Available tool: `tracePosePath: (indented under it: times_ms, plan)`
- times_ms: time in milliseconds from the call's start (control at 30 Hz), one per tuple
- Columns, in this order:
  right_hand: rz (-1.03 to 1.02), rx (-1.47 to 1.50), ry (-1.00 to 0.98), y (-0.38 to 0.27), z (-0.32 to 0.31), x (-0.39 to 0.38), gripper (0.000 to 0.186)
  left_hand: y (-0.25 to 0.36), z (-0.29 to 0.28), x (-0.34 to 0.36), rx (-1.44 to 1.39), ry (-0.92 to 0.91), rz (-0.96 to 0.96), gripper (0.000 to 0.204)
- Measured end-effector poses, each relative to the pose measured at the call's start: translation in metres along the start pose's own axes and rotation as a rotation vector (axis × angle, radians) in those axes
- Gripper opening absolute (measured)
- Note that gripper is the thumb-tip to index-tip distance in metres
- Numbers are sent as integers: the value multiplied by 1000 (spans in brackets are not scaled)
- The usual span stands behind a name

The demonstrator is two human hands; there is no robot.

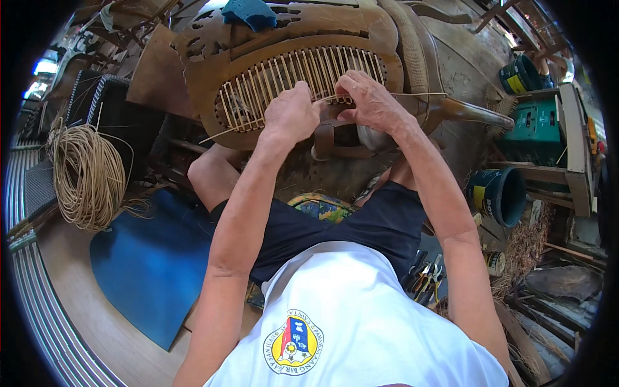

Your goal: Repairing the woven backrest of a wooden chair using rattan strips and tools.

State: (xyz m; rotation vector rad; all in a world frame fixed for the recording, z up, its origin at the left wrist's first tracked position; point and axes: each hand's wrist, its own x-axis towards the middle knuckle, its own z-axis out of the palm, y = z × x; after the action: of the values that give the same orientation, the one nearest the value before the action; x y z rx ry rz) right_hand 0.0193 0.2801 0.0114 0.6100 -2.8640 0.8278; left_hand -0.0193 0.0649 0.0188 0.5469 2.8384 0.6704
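Observation:
In front of me lies a brown wooden chair frame (pixel 216 68) with a carved edge and small holes around its opening. Pale cane strips (pixel 246 97) run side by side across that opening. A long loose cane strand (pixel 222 134) crosses them near the closest edge, one end sticking out to the left and the other out to the right. My left hand (pixel 291 115) is closed around this strand over the strips. Close to its right, my right hand (pixel 371 103) pinches the strand with bent fingers; the fingertips are partly hidden.
A big coil of cane (pixel 89 174) hangs at the left, above a blue sheet (pixel 151 264). A blue sponge (pixel 250 14) rests on the frame's far side. Dark buckets (pixel 506 197) and a green crate (pixel 532 132) stand at the right. Pliers (pixel 425 277) lie beside my thigh.

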Motion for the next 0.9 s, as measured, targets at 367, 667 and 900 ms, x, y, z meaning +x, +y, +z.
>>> tracePosePath:
  times_ms: [367,667,900]
  plan:
    - [9,-22,-83,-5,-4,11,42,-26,6,5,-176,-18,78,29]
    - [193,361,-65,16,-15,1,53,-28,6,0,-215,72,178,32]
    - [395,173,365,49,-74,-102,59,-93,-100,-31,291,468,-230,41]
